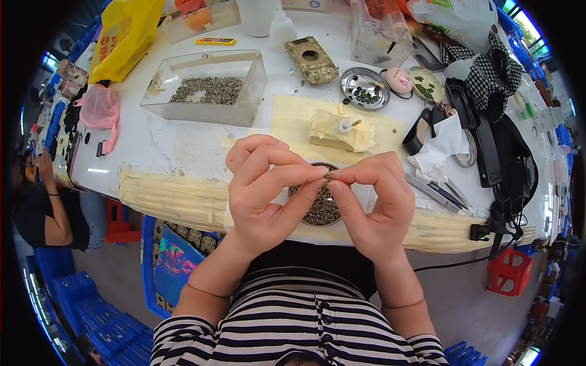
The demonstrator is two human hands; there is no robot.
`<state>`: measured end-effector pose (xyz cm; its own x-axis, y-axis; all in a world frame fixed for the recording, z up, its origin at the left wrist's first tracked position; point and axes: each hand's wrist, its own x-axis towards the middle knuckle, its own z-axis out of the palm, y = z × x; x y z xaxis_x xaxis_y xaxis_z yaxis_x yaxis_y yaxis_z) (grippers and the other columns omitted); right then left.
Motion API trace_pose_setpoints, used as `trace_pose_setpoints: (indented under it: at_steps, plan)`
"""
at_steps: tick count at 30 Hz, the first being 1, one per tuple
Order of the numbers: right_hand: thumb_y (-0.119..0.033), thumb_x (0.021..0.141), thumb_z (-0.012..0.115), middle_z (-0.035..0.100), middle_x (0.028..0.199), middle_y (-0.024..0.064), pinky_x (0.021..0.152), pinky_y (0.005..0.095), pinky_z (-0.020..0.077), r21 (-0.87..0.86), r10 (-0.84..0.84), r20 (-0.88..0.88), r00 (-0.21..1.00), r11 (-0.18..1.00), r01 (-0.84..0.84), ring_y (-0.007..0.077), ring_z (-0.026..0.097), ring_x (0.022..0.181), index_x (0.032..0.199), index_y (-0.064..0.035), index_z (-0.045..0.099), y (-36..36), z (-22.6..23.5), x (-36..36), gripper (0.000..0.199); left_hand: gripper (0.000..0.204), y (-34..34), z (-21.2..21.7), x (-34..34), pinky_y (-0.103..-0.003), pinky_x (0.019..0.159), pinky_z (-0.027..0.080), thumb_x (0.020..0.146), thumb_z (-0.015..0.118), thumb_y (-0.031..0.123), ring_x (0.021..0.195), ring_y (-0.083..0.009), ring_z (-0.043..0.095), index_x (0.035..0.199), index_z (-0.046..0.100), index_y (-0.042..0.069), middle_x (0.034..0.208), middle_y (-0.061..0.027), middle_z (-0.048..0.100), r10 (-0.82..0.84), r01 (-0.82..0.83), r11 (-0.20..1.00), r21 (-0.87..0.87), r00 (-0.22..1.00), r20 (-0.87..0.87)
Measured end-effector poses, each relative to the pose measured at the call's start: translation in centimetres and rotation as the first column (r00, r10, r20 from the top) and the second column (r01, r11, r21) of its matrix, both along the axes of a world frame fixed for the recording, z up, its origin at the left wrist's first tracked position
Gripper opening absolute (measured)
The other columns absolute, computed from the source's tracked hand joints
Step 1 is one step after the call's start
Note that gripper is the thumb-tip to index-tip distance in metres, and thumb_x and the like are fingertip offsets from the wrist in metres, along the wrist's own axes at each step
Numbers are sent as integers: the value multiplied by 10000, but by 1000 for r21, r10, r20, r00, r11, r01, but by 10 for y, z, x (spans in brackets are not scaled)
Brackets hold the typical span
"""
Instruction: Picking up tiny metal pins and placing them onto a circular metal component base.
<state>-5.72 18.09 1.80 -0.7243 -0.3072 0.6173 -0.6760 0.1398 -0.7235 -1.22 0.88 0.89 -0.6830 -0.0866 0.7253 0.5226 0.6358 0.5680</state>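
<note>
My left hand (261, 198) and my right hand (379, 204) meet fingertip to fingertip over a round dish (336, 166). Thumb and forefinger of each are pinched together at a tiny greyish piece, too small to name. Small grey-brown metallic-looking bits (321, 211) fill the dish below, partly hidden by my fingers. Just beyond stands a block wrapped in cream tape (329, 135), with a short peg sticking out of its top.
A clear box (194, 114) of similar small bits stands at the far left. Farther back lie a worn rectangular device (312, 60) and a metal dish with green pieces (348, 76). Tweezers (436, 194) and cables lie right. A person (52, 213) sits at far left.
</note>
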Motion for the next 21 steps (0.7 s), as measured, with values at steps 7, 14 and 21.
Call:
trace_pose_setpoints:
  at_steps: [7, 14, 21]
  plan:
    - [-54, 677, 839, 646, 797, 11, 697, 323, 402, 85, -94, -250, 964, 989, 119, 200, 542, 754, 933, -92, 759, -3, 0, 2, 271, 239, 0, -3, 0, -340, 810, 371, 700, 824, 47, 903, -224, 531, 916, 770, 134, 851, 14, 646, 34, -34, 999, 27, 999, -14]
    - [-55, 738, 813, 646, 807, 38, 709, 324, 415, 79, 8, -24, 1000, 997, -6, 221, 549, 760, 915, -65, 743, -3, -1, 2, 191, 269, -3, 1, 2, -349, 851, 399, 692, 817, 53, 920, -227, 528, 944, 777, 139, 870, 25, 659, -42, 42, 999, -3, 999, -13]
    - [-52, 796, 773, 660, 835, 58, 722, 326, 442, 16, 68, 61, 996, 997, -69, 225, 569, 789, 902, -40, 724, -2, -1, 1, 117, 286, -3, -2, 2, -351, 860, 406, 693, 825, 71, 932, -231, 527, 963, 786, 154, 886, 33, 662, -28, 28, 1000, -6, 999, -23]
